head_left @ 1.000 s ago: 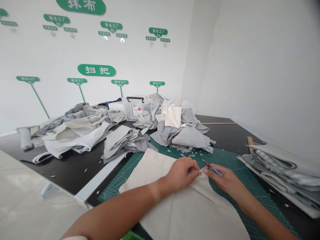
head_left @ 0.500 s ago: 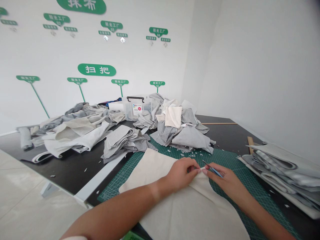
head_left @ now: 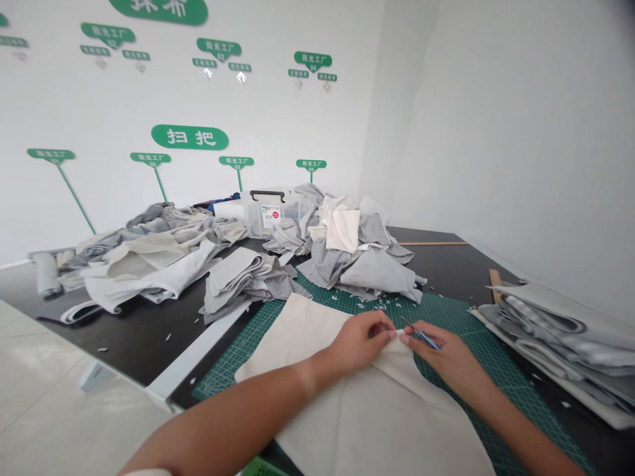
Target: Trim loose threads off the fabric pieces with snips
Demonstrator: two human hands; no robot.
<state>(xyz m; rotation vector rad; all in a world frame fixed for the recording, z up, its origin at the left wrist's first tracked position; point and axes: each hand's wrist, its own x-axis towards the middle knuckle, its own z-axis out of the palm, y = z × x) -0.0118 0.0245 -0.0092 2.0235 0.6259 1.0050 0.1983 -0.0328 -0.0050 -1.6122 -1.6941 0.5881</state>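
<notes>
A large cream cloth [head_left: 342, 403] lies over the green cutting mat [head_left: 248, 344] in front of me. My left hand [head_left: 360, 337] is closed, thumb and fingertips pinching the cloth's far edge. Close beside it, my right hand [head_left: 436, 344] pinches the same edge between thumb and forefinger. A pair of small blue-handled thread snips [head_left: 425, 339] also sits in my right hand, its thin dark tip pointing up and left past the fingers. Fingers hide part of the pinched edge and most of the snips.
Grey and cream fabric scraps [head_left: 367, 258] are heaped beyond the mat, beside a clear plastic box [head_left: 258, 218]. More cloths [head_left: 149, 258] cover the table's left side. Folded fabric [head_left: 560, 337] is stacked at right. White snippets [head_left: 370, 305] dot the mat.
The camera view has shifted slightly. Both hands keep their pinch on the cloth's edge at nearly the same spot.
</notes>
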